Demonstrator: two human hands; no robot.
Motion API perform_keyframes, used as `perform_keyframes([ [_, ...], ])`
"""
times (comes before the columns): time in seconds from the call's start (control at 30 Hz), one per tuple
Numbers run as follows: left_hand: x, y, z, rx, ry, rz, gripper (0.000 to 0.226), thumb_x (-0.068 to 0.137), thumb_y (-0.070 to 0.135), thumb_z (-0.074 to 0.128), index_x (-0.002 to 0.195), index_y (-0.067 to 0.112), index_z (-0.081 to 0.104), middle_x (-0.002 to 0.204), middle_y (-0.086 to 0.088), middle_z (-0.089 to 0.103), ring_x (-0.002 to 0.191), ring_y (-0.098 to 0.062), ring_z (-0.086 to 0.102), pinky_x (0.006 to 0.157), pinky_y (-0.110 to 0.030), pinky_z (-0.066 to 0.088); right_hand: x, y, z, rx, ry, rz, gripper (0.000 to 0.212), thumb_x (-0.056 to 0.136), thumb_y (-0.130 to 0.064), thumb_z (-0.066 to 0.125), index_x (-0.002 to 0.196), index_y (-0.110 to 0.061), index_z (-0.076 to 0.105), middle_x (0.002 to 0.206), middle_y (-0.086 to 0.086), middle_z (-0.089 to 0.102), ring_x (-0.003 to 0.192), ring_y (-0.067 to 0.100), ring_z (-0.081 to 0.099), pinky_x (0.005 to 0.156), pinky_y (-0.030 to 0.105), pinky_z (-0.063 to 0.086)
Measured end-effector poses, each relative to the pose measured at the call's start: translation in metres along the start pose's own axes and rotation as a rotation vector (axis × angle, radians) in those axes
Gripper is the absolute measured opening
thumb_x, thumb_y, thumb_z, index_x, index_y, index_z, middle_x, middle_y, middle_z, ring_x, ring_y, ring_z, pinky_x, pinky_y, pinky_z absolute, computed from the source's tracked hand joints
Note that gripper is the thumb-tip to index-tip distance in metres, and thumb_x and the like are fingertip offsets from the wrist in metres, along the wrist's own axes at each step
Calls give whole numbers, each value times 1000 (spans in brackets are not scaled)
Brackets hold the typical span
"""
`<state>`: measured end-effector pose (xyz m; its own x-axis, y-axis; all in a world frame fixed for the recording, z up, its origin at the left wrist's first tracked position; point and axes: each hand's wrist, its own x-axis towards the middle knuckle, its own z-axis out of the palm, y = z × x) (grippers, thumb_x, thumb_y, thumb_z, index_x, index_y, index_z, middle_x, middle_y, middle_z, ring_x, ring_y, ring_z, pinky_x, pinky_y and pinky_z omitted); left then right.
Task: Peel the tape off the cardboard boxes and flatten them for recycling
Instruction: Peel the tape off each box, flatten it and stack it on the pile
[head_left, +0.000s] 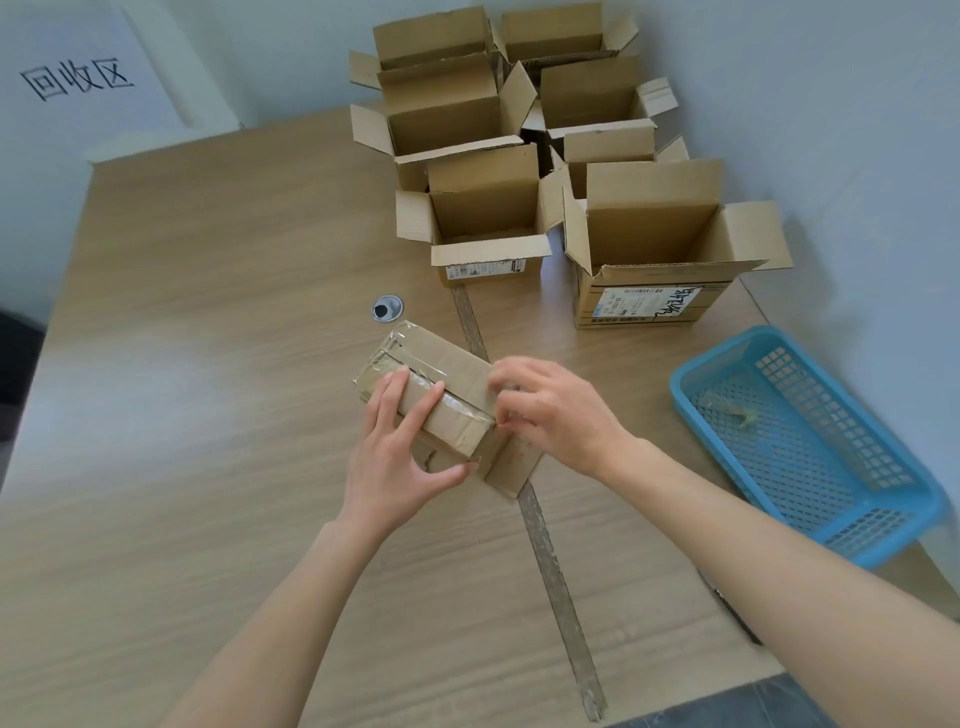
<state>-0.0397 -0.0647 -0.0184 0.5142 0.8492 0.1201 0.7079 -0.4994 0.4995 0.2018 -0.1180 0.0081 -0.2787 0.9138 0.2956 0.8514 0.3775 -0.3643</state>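
Note:
A small taped cardboard box (441, 364) lies on the wooden table (208, 364) in front of me, wrapped with clear tape along its top seam. My left hand (400, 452) grips its near left end, fingers over the top and thumb under the near corner. My right hand (550, 410) pinches at the tape on the box's right end, fingertips curled against the edge. One flap of the box sticks out below my right hand.
Several open cardboard boxes (654, 244) stand at the far right of the table. A blue plastic basket (810, 441) sits at the right edge with a scrap inside. A strip of old tape (550, 566) runs along the table. A round cable grommet (387, 308) lies beyond the box.

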Motion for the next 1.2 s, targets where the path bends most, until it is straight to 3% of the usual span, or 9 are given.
perform_keyframes([
  [0.13, 1, -6, -5, -25, -45, 30, 96, 66, 67, 69, 152, 36, 42, 168, 6, 14, 156, -13, 4, 113, -35, 29, 7, -2, -11, 236, -107, 94, 9, 94, -6, 64, 91, -12, 58, 108, 2, 73, 104, 27, 70, 77, 45, 58],
  [0.27, 10, -17, -21, 41, -218, 164, 103, 66, 58, 70, 157, 44, 25, 170, 15, 1, 157, -14, -6, 117, -51, 36, 27, -4, -33, 392, -227, 205, 13, 99, -20, 62, 95, -23, 51, 76, -11, 73, 72, 7, 69, 70, 35, 56],
  [0.43, 12, 0, -17, -133, -245, -38, 120, 71, 84, 63, 161, 41, -4, 166, 22, -19, 153, -5, -20, 124, -48, 6, 17, -11, -33, 614, -125, 425, 12, 93, -20, 72, 87, -21, 61, 108, -11, 70, 91, 4, 69, 80, 24, 58],
  [0.57, 11, 13, -4, -216, -116, -193, 129, 66, 80, 73, 163, 24, 9, 166, 20, -12, 153, -3, -12, 124, -37, 10, 7, -19, -26, 722, -117, 543, 16, 91, -23, 74, 86, -19, 59, 99, -7, 75, 87, 9, 73, 76, 29, 61],
  [0.7, 32, 7, -22, -402, -364, -88, 125, 60, 42, 96, 161, 25, 24, 167, 25, 2, 151, 8, 4, 127, -33, 13, 7, -3, -45, 907, -317, 615, 17, 90, -13, 71, 94, -5, 57, 86, 6, 78, 82, 21, 77, 83, 43, 62],
  [0.9, 65, 8, -49, -229, -643, 82, 122, 61, 27, 97, 160, 31, 25, 165, 29, 7, 150, 9, 11, 120, -15, 14, 24, 28, -61, 512, 214, 846, 26, 72, -30, 90, 91, -34, 74, 82, -16, 76, 80, -2, 70, 78, 26, 55],
  [1.03, 68, 9, -52, -162, -644, 111, 120, 62, 29, 97, 159, 33, 27, 164, 31, 7, 147, 10, 14, 108, 0, 14, 27, 9, -34, 247, 179, 467, 22, 84, 2, 73, 93, -16, 83, 97, -1, 77, 86, 18, 72, 83, 40, 58],
  [1.1, 66, 10, -52, -171, -639, 109, 119, 63, 29, 97, 159, 33, 27, 164, 31, 7, 149, 9, 14, 114, -8, 18, 25, -2, -24, 176, -29, 190, 24, 89, 5, 65, 103, -8, 81, 109, 5, 75, 99, 27, 70, 88, 42, 56],
  [1.2, 64, 13, -53, -186, -637, 104, 117, 64, 27, 96, 159, 34, 27, 164, 30, 8, 150, 6, 15, 121, -23, 23, 26, 0, -20, 199, -196, 113, 23, 99, -10, 61, 117, -6, 75, 129, 2, 67, 119, 23, 60, 102, 35, 47],
])
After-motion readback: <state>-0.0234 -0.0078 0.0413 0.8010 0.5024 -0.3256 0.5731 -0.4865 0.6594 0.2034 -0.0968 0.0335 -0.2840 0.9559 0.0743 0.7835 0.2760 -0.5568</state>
